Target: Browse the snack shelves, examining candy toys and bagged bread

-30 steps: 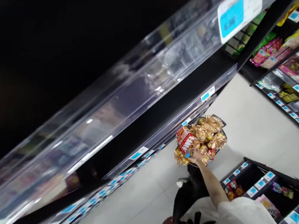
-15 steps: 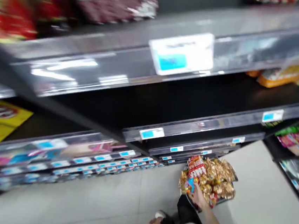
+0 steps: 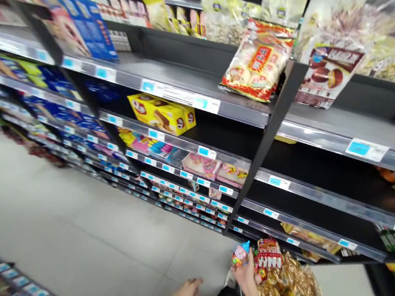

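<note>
Near the lower middle, my right hand [image 3: 247, 274] grips a small colourful candy toy [image 3: 241, 254] with a blue top and pink, green and orange parts; its exact kind is too small to make out. My left hand [image 3: 186, 294] hangs low over the floor, its fingers loosely apart and nothing in it. Beside my right forearm are many gold-wrapped packs [image 3: 290, 287], piled in a dark-rimmed carrier that is mostly hidden. On top of them rests a red-and-white snack bag [image 3: 269, 254].
Shelves run across ahead. A clear-and-red snack bag [image 3: 259, 63] leans by an upright post [image 3: 263, 149], with a brown-and-white bag [image 3: 328, 79] to its right. Yellow boxes [image 3: 162, 113] sit one shelf lower. Grey floor [image 3: 112, 237] stretches left to another shelf [image 3: 6, 278].
The view has swung left and away from the close shelf edge. My right hand has lifted the candy toy off the gold pile to its left side. My left hand remains low.
</note>
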{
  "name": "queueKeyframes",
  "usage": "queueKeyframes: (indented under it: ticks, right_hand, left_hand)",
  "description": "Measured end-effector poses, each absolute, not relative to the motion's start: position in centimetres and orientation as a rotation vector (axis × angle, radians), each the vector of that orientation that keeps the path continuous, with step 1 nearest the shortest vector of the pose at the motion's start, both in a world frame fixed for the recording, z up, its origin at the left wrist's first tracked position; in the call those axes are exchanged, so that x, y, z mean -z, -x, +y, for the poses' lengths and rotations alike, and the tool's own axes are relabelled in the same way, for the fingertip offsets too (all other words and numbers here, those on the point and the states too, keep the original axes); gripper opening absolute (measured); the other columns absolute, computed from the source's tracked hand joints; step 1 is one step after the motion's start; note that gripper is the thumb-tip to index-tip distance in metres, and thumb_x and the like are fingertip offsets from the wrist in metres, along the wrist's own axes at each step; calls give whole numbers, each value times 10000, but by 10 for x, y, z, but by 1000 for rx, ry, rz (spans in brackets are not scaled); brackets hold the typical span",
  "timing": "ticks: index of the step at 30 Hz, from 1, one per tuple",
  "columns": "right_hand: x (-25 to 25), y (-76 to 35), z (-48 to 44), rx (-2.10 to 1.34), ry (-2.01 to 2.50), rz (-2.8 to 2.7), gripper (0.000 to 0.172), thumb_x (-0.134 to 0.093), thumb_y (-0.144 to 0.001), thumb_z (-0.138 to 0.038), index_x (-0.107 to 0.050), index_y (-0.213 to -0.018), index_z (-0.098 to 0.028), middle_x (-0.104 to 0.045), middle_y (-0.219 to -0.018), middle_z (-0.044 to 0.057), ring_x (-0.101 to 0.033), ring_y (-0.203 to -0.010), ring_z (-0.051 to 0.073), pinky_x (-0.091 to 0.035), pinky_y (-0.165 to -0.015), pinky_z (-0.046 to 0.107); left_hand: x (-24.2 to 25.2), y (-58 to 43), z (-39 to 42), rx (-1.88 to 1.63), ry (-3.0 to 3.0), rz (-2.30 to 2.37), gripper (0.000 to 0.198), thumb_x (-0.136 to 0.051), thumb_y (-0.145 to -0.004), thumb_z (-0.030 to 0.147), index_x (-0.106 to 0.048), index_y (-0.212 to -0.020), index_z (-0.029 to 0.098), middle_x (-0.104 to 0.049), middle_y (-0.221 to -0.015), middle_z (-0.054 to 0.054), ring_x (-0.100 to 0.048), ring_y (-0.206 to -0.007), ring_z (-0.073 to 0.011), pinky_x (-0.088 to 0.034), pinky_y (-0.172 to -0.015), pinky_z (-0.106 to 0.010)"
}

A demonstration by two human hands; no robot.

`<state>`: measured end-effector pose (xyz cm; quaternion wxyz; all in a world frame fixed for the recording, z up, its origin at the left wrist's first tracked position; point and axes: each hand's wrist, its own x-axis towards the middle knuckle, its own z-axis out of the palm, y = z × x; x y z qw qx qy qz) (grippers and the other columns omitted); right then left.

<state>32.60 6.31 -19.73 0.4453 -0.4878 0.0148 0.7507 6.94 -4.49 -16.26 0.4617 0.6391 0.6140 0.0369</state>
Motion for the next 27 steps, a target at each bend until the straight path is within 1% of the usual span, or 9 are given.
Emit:
queueKeyframes:
  ticks: [3, 7, 9, 11, 14, 17, 20, 23, 27]
  right_hand:
    - [177, -282, 53, -1919, 1187, -21, 523, -685, -716, -754, -672, -857, -251, -730, -693, 29, -589, -476, 158, -412, -443, 239]
    - [160, -217, 28, -2040, 1198, -257, 693, -663, -685, -854, -663, -782, -168, -646, -569, 31, -591, -461, 139, -388, -398, 201]
    - [154, -187, 11, -2036, 1203, -440, 740, -623, -666, -914, -632, -715, -175, -592, -506, 13, -569, -430, 149, -366, -357, 210]
    - [146, -161, -5, -2013, 1206, -573, 763, -588, -658, -955, -601, -680, -193, -546, -461, -7, -550, -408, 152, -384, -350, 228]
    - [126, -132, -23, -1990, 1181, -695, 787, -491, -707, -984, -592, -690, -204, -509, -432, -21, -534, -390, 154, -398, -353, 242]
    - [101, -113, -32, -1873, 1160, -891, 734, -496, -780, -932, -606, -771, -207, -529, -465, -35, -513, -374, 136, -388, -361, 234]
    - [79, -103, -34, -1696, 1171, -1124, 617, -617, -796, -835, -589, -776, -219, -574, -537, -39, -512, -399, 123, -381, -379, 228]
    - [62, -101, -37, -1543, 1192, -1301, 531, -716, -792, -712, -560, -687, -215, -543, -538, -48, -495, -447, 110, -375, -426, 221]
    - [45, -101, -48, -1632, 1155, -1249, 480, -767, -745, -586, -500, -585, -220, -432, -512, -66, -370, -458, 91, -285, -421, 223]
  left_hand:
    - [146, -48, -44, -356, -1552, 1534, 488, -426, -928, 262, -642, -1362, 202, -704, -1289, -151, -678, -1191, -273, -497, -1091, -401]
    - [132, -29, -45, -801, -1429, 1510, 456, -458, -964, 443, -671, -1310, 234, -722, -1276, -133, -695, -1141, -275, -544, -1034, -409]
    - [126, -23, -49, -964, -1296, 1484, 455, -513, -942, 511, -688, -1264, 242, -745, -1240, -128, -706, -1126, -290, -572, -979, -414]
    - [117, -19, -55, -1081, -1149, 1466, 438, -584, -900, 524, -702, -1200, 228, -771, -1159, -124, -728, -1059, -300, -585, -935, -421]
    - [103, -8, -67, -1250, -964, 1455, 411, -657, -862, 532, -712, -1104, 204, -778, -1074, -110, -737, -914, -275, -589, -851, -398]
    - [91, 7, -79, -1432, -827, 1414, 429, -709, -834, 596, -706, -952, 183, -744, -880, -68, -678, -746, -217, -552, -710, -324]
    - [84, 21, -87, -1578, -679, 1379, 476, -764, -788, 643, -662, -817, 179, -628, -688, -1, -575, -635, -159, -471, -605, -256]
    - [75, 26, -96, -1639, -562, 1319, 496, -781, -779, 656, -646, -811, 180, -588, -680, 22, -525, -605, -130, -417, -545, -224]
    - [50, 25, -112, -1630, -439, 1193, 510, -847, -711, 639, -640, -790, 180, -558, -648, 45, -486, -547, -99, -365, -489, -204]
